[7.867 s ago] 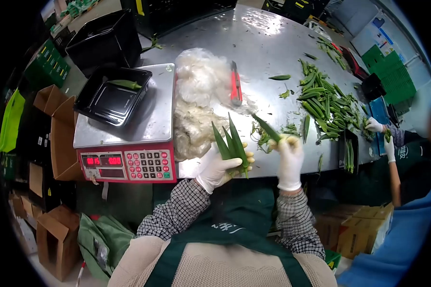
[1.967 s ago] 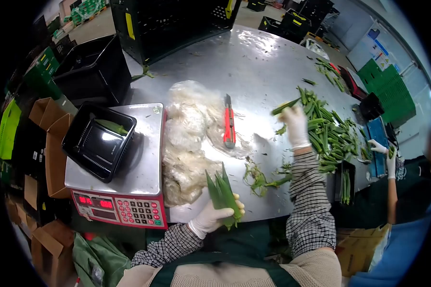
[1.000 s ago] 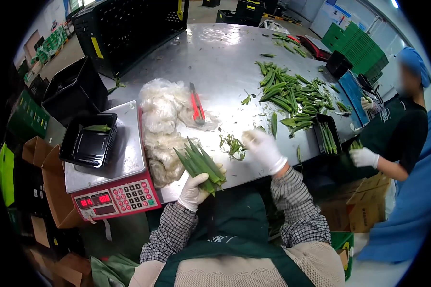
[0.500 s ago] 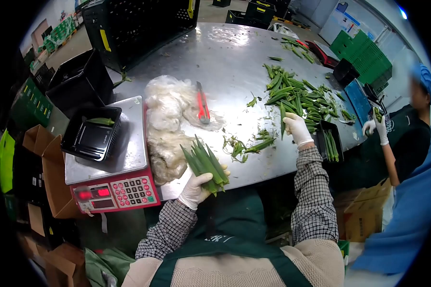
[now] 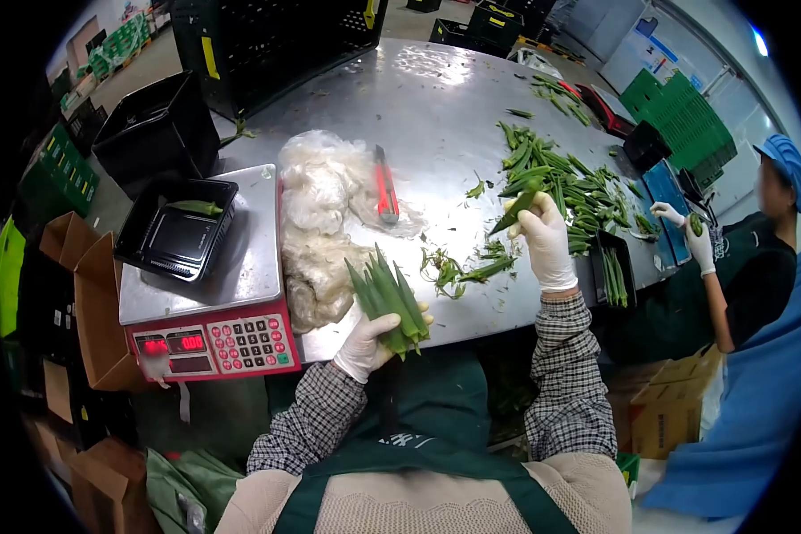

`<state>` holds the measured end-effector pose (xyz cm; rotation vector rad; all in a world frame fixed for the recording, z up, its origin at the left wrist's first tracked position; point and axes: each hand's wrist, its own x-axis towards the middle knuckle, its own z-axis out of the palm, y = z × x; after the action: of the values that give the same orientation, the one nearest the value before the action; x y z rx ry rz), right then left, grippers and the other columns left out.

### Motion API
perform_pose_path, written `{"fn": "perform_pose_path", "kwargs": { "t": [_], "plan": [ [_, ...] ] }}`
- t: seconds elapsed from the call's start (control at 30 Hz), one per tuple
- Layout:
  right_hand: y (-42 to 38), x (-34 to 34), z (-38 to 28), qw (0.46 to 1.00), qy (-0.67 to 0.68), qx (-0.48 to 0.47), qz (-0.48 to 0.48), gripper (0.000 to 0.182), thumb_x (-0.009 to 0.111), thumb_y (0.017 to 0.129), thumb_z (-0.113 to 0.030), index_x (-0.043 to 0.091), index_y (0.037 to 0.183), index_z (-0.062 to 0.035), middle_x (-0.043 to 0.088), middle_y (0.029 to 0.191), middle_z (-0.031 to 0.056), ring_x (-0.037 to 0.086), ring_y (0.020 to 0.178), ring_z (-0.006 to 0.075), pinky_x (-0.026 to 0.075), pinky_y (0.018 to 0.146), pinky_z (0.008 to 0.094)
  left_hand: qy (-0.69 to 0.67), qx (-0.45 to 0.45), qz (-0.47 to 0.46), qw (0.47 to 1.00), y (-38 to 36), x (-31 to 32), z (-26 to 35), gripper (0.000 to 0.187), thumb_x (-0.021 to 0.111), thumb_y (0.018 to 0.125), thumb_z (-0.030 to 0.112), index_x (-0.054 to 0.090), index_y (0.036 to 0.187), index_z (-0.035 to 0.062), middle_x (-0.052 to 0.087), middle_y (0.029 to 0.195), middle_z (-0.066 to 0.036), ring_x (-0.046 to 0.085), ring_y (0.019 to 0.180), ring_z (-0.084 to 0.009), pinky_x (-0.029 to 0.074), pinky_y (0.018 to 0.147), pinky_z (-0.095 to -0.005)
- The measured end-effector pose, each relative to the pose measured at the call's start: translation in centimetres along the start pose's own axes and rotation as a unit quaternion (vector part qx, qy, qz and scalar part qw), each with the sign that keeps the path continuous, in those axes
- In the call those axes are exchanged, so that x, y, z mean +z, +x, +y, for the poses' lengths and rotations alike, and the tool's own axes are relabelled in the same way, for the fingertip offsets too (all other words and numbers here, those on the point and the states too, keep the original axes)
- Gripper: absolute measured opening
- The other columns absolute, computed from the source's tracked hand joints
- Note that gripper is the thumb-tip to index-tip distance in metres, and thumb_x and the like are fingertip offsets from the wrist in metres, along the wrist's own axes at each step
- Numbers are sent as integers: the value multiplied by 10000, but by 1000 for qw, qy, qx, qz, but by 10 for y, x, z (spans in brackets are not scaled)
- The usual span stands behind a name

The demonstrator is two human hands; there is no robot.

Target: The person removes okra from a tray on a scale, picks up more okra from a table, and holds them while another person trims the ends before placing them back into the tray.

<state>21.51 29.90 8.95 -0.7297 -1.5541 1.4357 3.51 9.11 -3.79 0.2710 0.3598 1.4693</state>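
Note:
My gloved left hand (image 5: 370,345) is wrapped round a bunch of green okra pods (image 5: 390,303), tips pointing up, over the table's front edge. Raised above the table, my gloved right hand (image 5: 543,240) pinches a single okra pod (image 5: 516,210), held at a slant. Beyond it lies a loose pile of okra (image 5: 587,191). On the scale (image 5: 262,231) at the left sits a black tray (image 5: 182,236) with one okra pod (image 5: 196,207) in it. Another black tray (image 5: 616,267), holding several pods, stands right of my right hand.
Crumpled clear plastic bags (image 5: 316,214) and a red cutter (image 5: 386,189) lie beside the scale. Okra scraps (image 5: 445,270) are scattered mid-table (image 5: 436,116). A large black crate (image 5: 267,53) stands at the back left. At the right a co-worker (image 5: 756,231) holds okra.
My right hand has lifted off the edge of the pile and turned, with the pod now tilted leftward. My left hand keeps its bunch. The co-worker's hands have shifted. The whole view has moved slightly.

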Motion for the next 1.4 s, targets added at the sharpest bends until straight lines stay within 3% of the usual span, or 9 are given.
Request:
{"fn": "perform_pose_path", "kwargs": {
  "t": [0.1,0.17,0.3,0.4,0.43,0.53,0.7,1.13,1.4],
  "plan": [
    [8,17,0,923,-360,-135,5,278,579,781,-71,542,1047,0,597,813,47,509,653,136,440,611,278,6,2,0,1000,-1,1,2,538,563,796,81,365,1290,3,510,1202,-229,522,1109,-368,423,945,-507],
    [20,20,-1,741,-598,-305,-9,336,609,751,-115,560,1077,-49,602,764,78,534,701,239,441,647,346,6,2,0,1000,-1,1,1,536,566,797,81,368,1288,3,512,1200,-228,523,1110,-365,424,945,-502],
    [38,30,-5,854,-508,-107,40,363,581,794,-166,539,1133,-46,603,760,104,581,758,302,454,711,422,6,4,-9,1000,1,-1,2,537,578,796,81,371,1287,9,517,1195,-227,522,1114,-357,427,946,-492],
    [54,23,35,815,-574,36,-72,388,539,828,-168,505,1172,9,597,742,136,588,678,319,477,685,410,2,3,-12,1000,0,-1,0,536,582,798,79,371,1286,12,515,1198,-225,521,1117,-355,426,949,-486],
    [55,20,45,800,-586,8,-131,410,488,858,-165,477,1229,9,593,717,119,563,557,239,488,584,341,2,2,-13,1000,0,-2,1,535,582,799,78,371,1286,13,514,1201,-225,521,1117,-355,426,951,-484],
    [57,13,33,953,-184,218,-98,416,453,872,-134,464,1272,-23,585,751,88,528,550,132,459,535,256,8,-1,-18,1000,0,0,4,531,582,801,75,371,1285,14,509,1210,-222,518,1121,-358,424,954,-480],
    [60,8,38,960,106,246,-77,405,440,925,-152,413,1319,-67,564,834,60,484,516,80,419,486,200,4,8,-18,1000,2,3,2,464,594,804,77,425,1228,-8,528,1186,-215,537,1100,-348,455,921,-459],
    [55,5,62,914,310,232,-124,392,436,916,-161,429,1284,-25,568,908,121,540,719,177,491,720,347,10,-5,-25,1000,3,-1,2,497,599,806,84,398,1255,15,504,1219,-216,525,1116,-344,442,936,-482],
    [59,7,74,930,307,180,-89,344,548,862,-58,488,1197,-9,587,853,80,544,707,147,471,723,302,9,-9,-18,1000,2,3,4,509,601,804,83,391,1263,15,499,1225,-217,523,1121,-344,432,948,-480]
  ]
}}
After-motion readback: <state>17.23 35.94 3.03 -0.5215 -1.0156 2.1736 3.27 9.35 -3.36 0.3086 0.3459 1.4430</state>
